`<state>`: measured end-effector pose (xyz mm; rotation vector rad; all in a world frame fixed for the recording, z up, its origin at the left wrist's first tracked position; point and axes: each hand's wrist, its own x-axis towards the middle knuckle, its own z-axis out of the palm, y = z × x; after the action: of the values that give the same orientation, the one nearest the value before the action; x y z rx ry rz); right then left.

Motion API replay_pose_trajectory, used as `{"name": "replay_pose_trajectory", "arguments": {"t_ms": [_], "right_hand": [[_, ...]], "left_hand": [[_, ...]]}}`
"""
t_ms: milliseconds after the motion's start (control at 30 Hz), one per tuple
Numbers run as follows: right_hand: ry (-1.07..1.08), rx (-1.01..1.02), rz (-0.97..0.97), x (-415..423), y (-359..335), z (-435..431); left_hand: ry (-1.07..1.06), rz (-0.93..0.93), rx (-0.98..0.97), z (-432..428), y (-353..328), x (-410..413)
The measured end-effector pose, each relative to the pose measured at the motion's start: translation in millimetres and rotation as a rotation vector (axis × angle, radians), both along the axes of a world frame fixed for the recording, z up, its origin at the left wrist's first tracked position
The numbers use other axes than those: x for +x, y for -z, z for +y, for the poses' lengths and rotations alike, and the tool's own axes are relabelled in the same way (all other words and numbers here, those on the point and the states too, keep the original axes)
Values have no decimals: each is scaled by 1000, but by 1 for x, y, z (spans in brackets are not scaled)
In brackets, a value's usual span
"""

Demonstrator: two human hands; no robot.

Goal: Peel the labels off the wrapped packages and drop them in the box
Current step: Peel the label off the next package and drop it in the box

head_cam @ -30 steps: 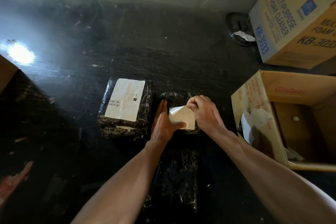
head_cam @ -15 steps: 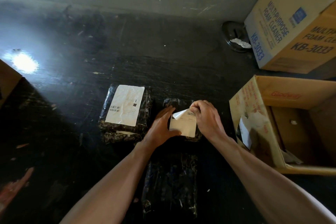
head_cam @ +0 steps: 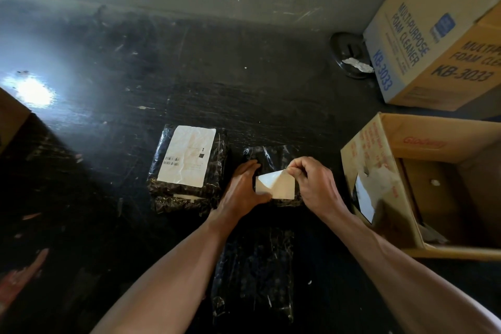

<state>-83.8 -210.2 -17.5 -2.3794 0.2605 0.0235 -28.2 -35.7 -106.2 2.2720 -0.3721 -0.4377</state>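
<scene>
- Mid-peel: right hand (head_cam: pixel 315 184) pinches the label's (head_cam: pixel 275 184) lifted far corner; left hand (head_cam: pixel 241 192) lies flat, pressing the middle package (head_cam: pixel 273 154), near the counter's (head_cam: pixel 189 76) front edge.
- Left: the left package (head_cam: pixel 214 171) keeps its label; nothing dropped this round.
- Box (head_cam: pixel 379 144) at right holds paper scraps, hard to identify; nearest package looks bare, dim.

The scene is dim and murky, lit from the left: a blown-out patch of glare (head_cam: pixel 34 92) sits on the dark worktop (head_cam: pixel 217 76) near its left edge, with haze spreading around it. Near-side areas fall into deep shadow. Wide-angle distortion bends the cardboard boxes (head_cam: pixel 433 43) at the right edge; detail is soft and grainy.
</scene>
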Motion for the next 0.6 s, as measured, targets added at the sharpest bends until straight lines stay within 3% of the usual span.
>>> {"name": "replay_pose_trajectory", "arguments": {"t_ms": [233,400,600], "right_hand": [[63,82,-47,-15,-22,-2],[62,49,36,-21,-32,-16],[109,36,-19,-31,-32,-11]], "left_hand": [[16,-20,16,1,-2,1],[172,-1,101,3,-7,4],[178,-50,129,4,-6,6]]}}
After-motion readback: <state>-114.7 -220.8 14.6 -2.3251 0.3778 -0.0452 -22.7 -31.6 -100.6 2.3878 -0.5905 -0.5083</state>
